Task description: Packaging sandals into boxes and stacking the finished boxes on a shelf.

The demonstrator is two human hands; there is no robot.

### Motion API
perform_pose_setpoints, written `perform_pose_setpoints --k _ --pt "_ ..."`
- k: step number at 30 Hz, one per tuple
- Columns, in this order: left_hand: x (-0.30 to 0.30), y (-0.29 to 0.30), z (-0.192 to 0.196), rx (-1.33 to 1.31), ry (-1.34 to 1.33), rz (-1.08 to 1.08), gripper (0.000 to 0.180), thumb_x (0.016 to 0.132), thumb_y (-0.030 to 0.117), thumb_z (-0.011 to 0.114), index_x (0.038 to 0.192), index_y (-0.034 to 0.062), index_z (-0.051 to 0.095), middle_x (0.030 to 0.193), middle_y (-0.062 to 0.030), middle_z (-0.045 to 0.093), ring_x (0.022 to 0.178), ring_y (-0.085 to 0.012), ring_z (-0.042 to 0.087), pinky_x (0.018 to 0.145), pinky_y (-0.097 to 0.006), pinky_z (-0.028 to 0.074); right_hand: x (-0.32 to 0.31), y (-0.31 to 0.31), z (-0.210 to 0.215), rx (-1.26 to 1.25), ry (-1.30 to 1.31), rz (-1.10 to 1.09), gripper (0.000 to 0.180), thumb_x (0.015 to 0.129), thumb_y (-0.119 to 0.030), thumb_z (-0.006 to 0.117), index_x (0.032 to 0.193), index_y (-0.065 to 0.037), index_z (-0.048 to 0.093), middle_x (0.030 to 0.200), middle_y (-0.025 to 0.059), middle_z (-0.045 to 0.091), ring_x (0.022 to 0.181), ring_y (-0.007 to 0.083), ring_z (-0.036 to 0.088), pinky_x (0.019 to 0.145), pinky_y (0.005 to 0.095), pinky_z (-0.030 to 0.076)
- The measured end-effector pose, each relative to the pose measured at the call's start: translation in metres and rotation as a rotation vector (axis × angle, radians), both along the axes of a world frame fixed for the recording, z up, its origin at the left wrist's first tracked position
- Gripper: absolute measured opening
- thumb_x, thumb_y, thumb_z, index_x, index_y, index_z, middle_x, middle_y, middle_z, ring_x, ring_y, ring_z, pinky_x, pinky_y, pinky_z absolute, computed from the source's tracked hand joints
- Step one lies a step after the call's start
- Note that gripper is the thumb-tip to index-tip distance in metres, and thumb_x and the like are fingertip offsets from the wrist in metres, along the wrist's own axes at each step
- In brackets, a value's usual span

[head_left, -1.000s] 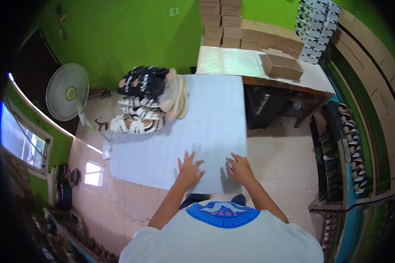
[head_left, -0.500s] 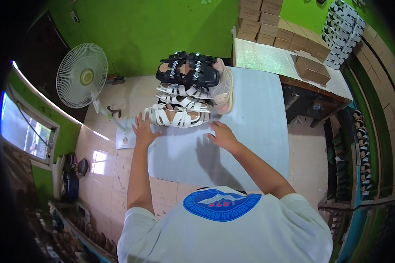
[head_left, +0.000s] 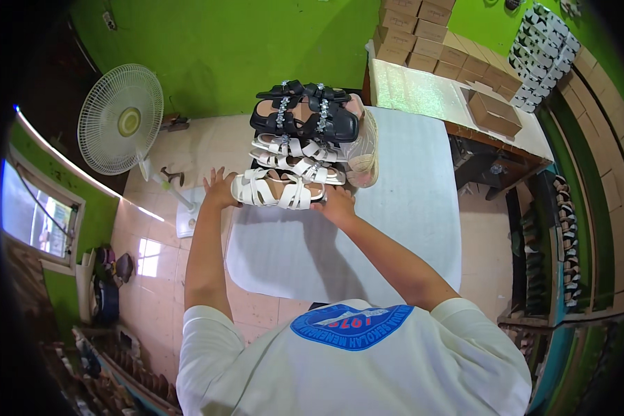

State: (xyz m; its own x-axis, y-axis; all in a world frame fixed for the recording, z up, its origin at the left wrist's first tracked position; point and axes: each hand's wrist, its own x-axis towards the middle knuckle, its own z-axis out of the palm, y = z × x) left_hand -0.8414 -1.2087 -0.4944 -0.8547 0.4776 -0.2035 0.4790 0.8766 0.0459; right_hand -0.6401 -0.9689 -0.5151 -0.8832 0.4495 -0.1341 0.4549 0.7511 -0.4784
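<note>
At the near side of a pile of sandals, a white strappy sandal lies between my two hands. My left hand presses against its left end, some fingers extended behind it. My right hand grips the right end, fingers curled around the sole. Just beyond are more white sandals and, at the far side, black sandals with shiny stones on their straps. A pale, netted-looking bundle sits to the right of the pile. Everything rests on a table with a pale blue cover.
A white standing fan is left of the table. At the back right, a side table carries stacked brown boxes and a single box. Shelves with shoes line the right side. A green wall stands behind.
Both hands have closed in on the near white sandal from its two ends. My right hand moved left to meet its end, and the sandal appears slightly shifted.
</note>
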Motion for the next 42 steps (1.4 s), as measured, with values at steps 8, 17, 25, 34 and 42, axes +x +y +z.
perform_pose_setpoints --k 8,17,25,34,42 --pt "0.048 -0.022 0.009 0.151 0.089 0.005 0.097 0.032 0.03 0.087 0.121 0.0209 0.048 0.143 -0.0143 0.019 0.134 -0.0383 0.008 0.103 -0.062 0.009 0.023 0.004 -0.016 -0.082 0.37 0.02 0.069 0.052 -0.032 0.081 0.113 -0.011 0.057 0.108 0.0114 0.05 0.1 0.0307 0.046 0.087 0.0409 0.037" --pt "0.121 -0.014 0.0 0.259 0.129 -0.024 0.096 0.033 0.032 0.087 0.12 0.0168 0.049 0.143 -0.0157 0.014 0.132 -0.0406 0.008 0.102 -0.06 0.011 0.096 0.023 -0.01 -0.046 0.391 0.051 0.063 0.05 -0.028 0.083 0.107 -0.012 0.06 0.119 0.0106 0.041 0.118 0.0328 0.032 0.097 0.046 0.028" --pt "0.173 0.064 0.005 0.35 0.115 -0.233 0.09 0.036 0.034 0.086 0.116 0.0122 0.05 0.144 -0.0139 0.014 0.132 -0.0378 0.012 0.104 -0.057 0.01 0.18 0.087 0.002 0.032 0.395 -0.041 0.066 0.047 -0.028 0.085 0.108 -0.019 0.061 0.127 0.0094 0.037 0.124 0.036 0.025 0.101 0.0471 0.026" --pt "0.261 0.2 0.008 0.415 0.086 -0.412 0.086 0.039 0.039 0.085 0.113 0.0126 0.05 0.142 -0.0177 0.017 0.131 -0.0385 0.014 0.104 -0.057 0.01 0.309 0.186 0.017 0.014 0.394 -0.23 0.067 0.049 -0.03 0.084 0.109 -0.017 0.06 0.128 0.0106 0.038 0.123 0.0331 0.03 0.1 0.0458 0.028" --pt "0.384 0.34 0.006 0.483 0.027 -0.481 0.084 0.042 0.036 0.085 0.114 0.0094 0.05 0.142 -0.0249 0.012 0.13 -0.0429 0.014 0.103 -0.058 0.008 0.452 0.294 0.029 0.054 0.403 -0.348 0.065 0.05 -0.025 0.083 0.11 -0.014 0.059 0.128 0.0119 0.041 0.119 0.0315 0.038 0.099 0.0426 0.031"
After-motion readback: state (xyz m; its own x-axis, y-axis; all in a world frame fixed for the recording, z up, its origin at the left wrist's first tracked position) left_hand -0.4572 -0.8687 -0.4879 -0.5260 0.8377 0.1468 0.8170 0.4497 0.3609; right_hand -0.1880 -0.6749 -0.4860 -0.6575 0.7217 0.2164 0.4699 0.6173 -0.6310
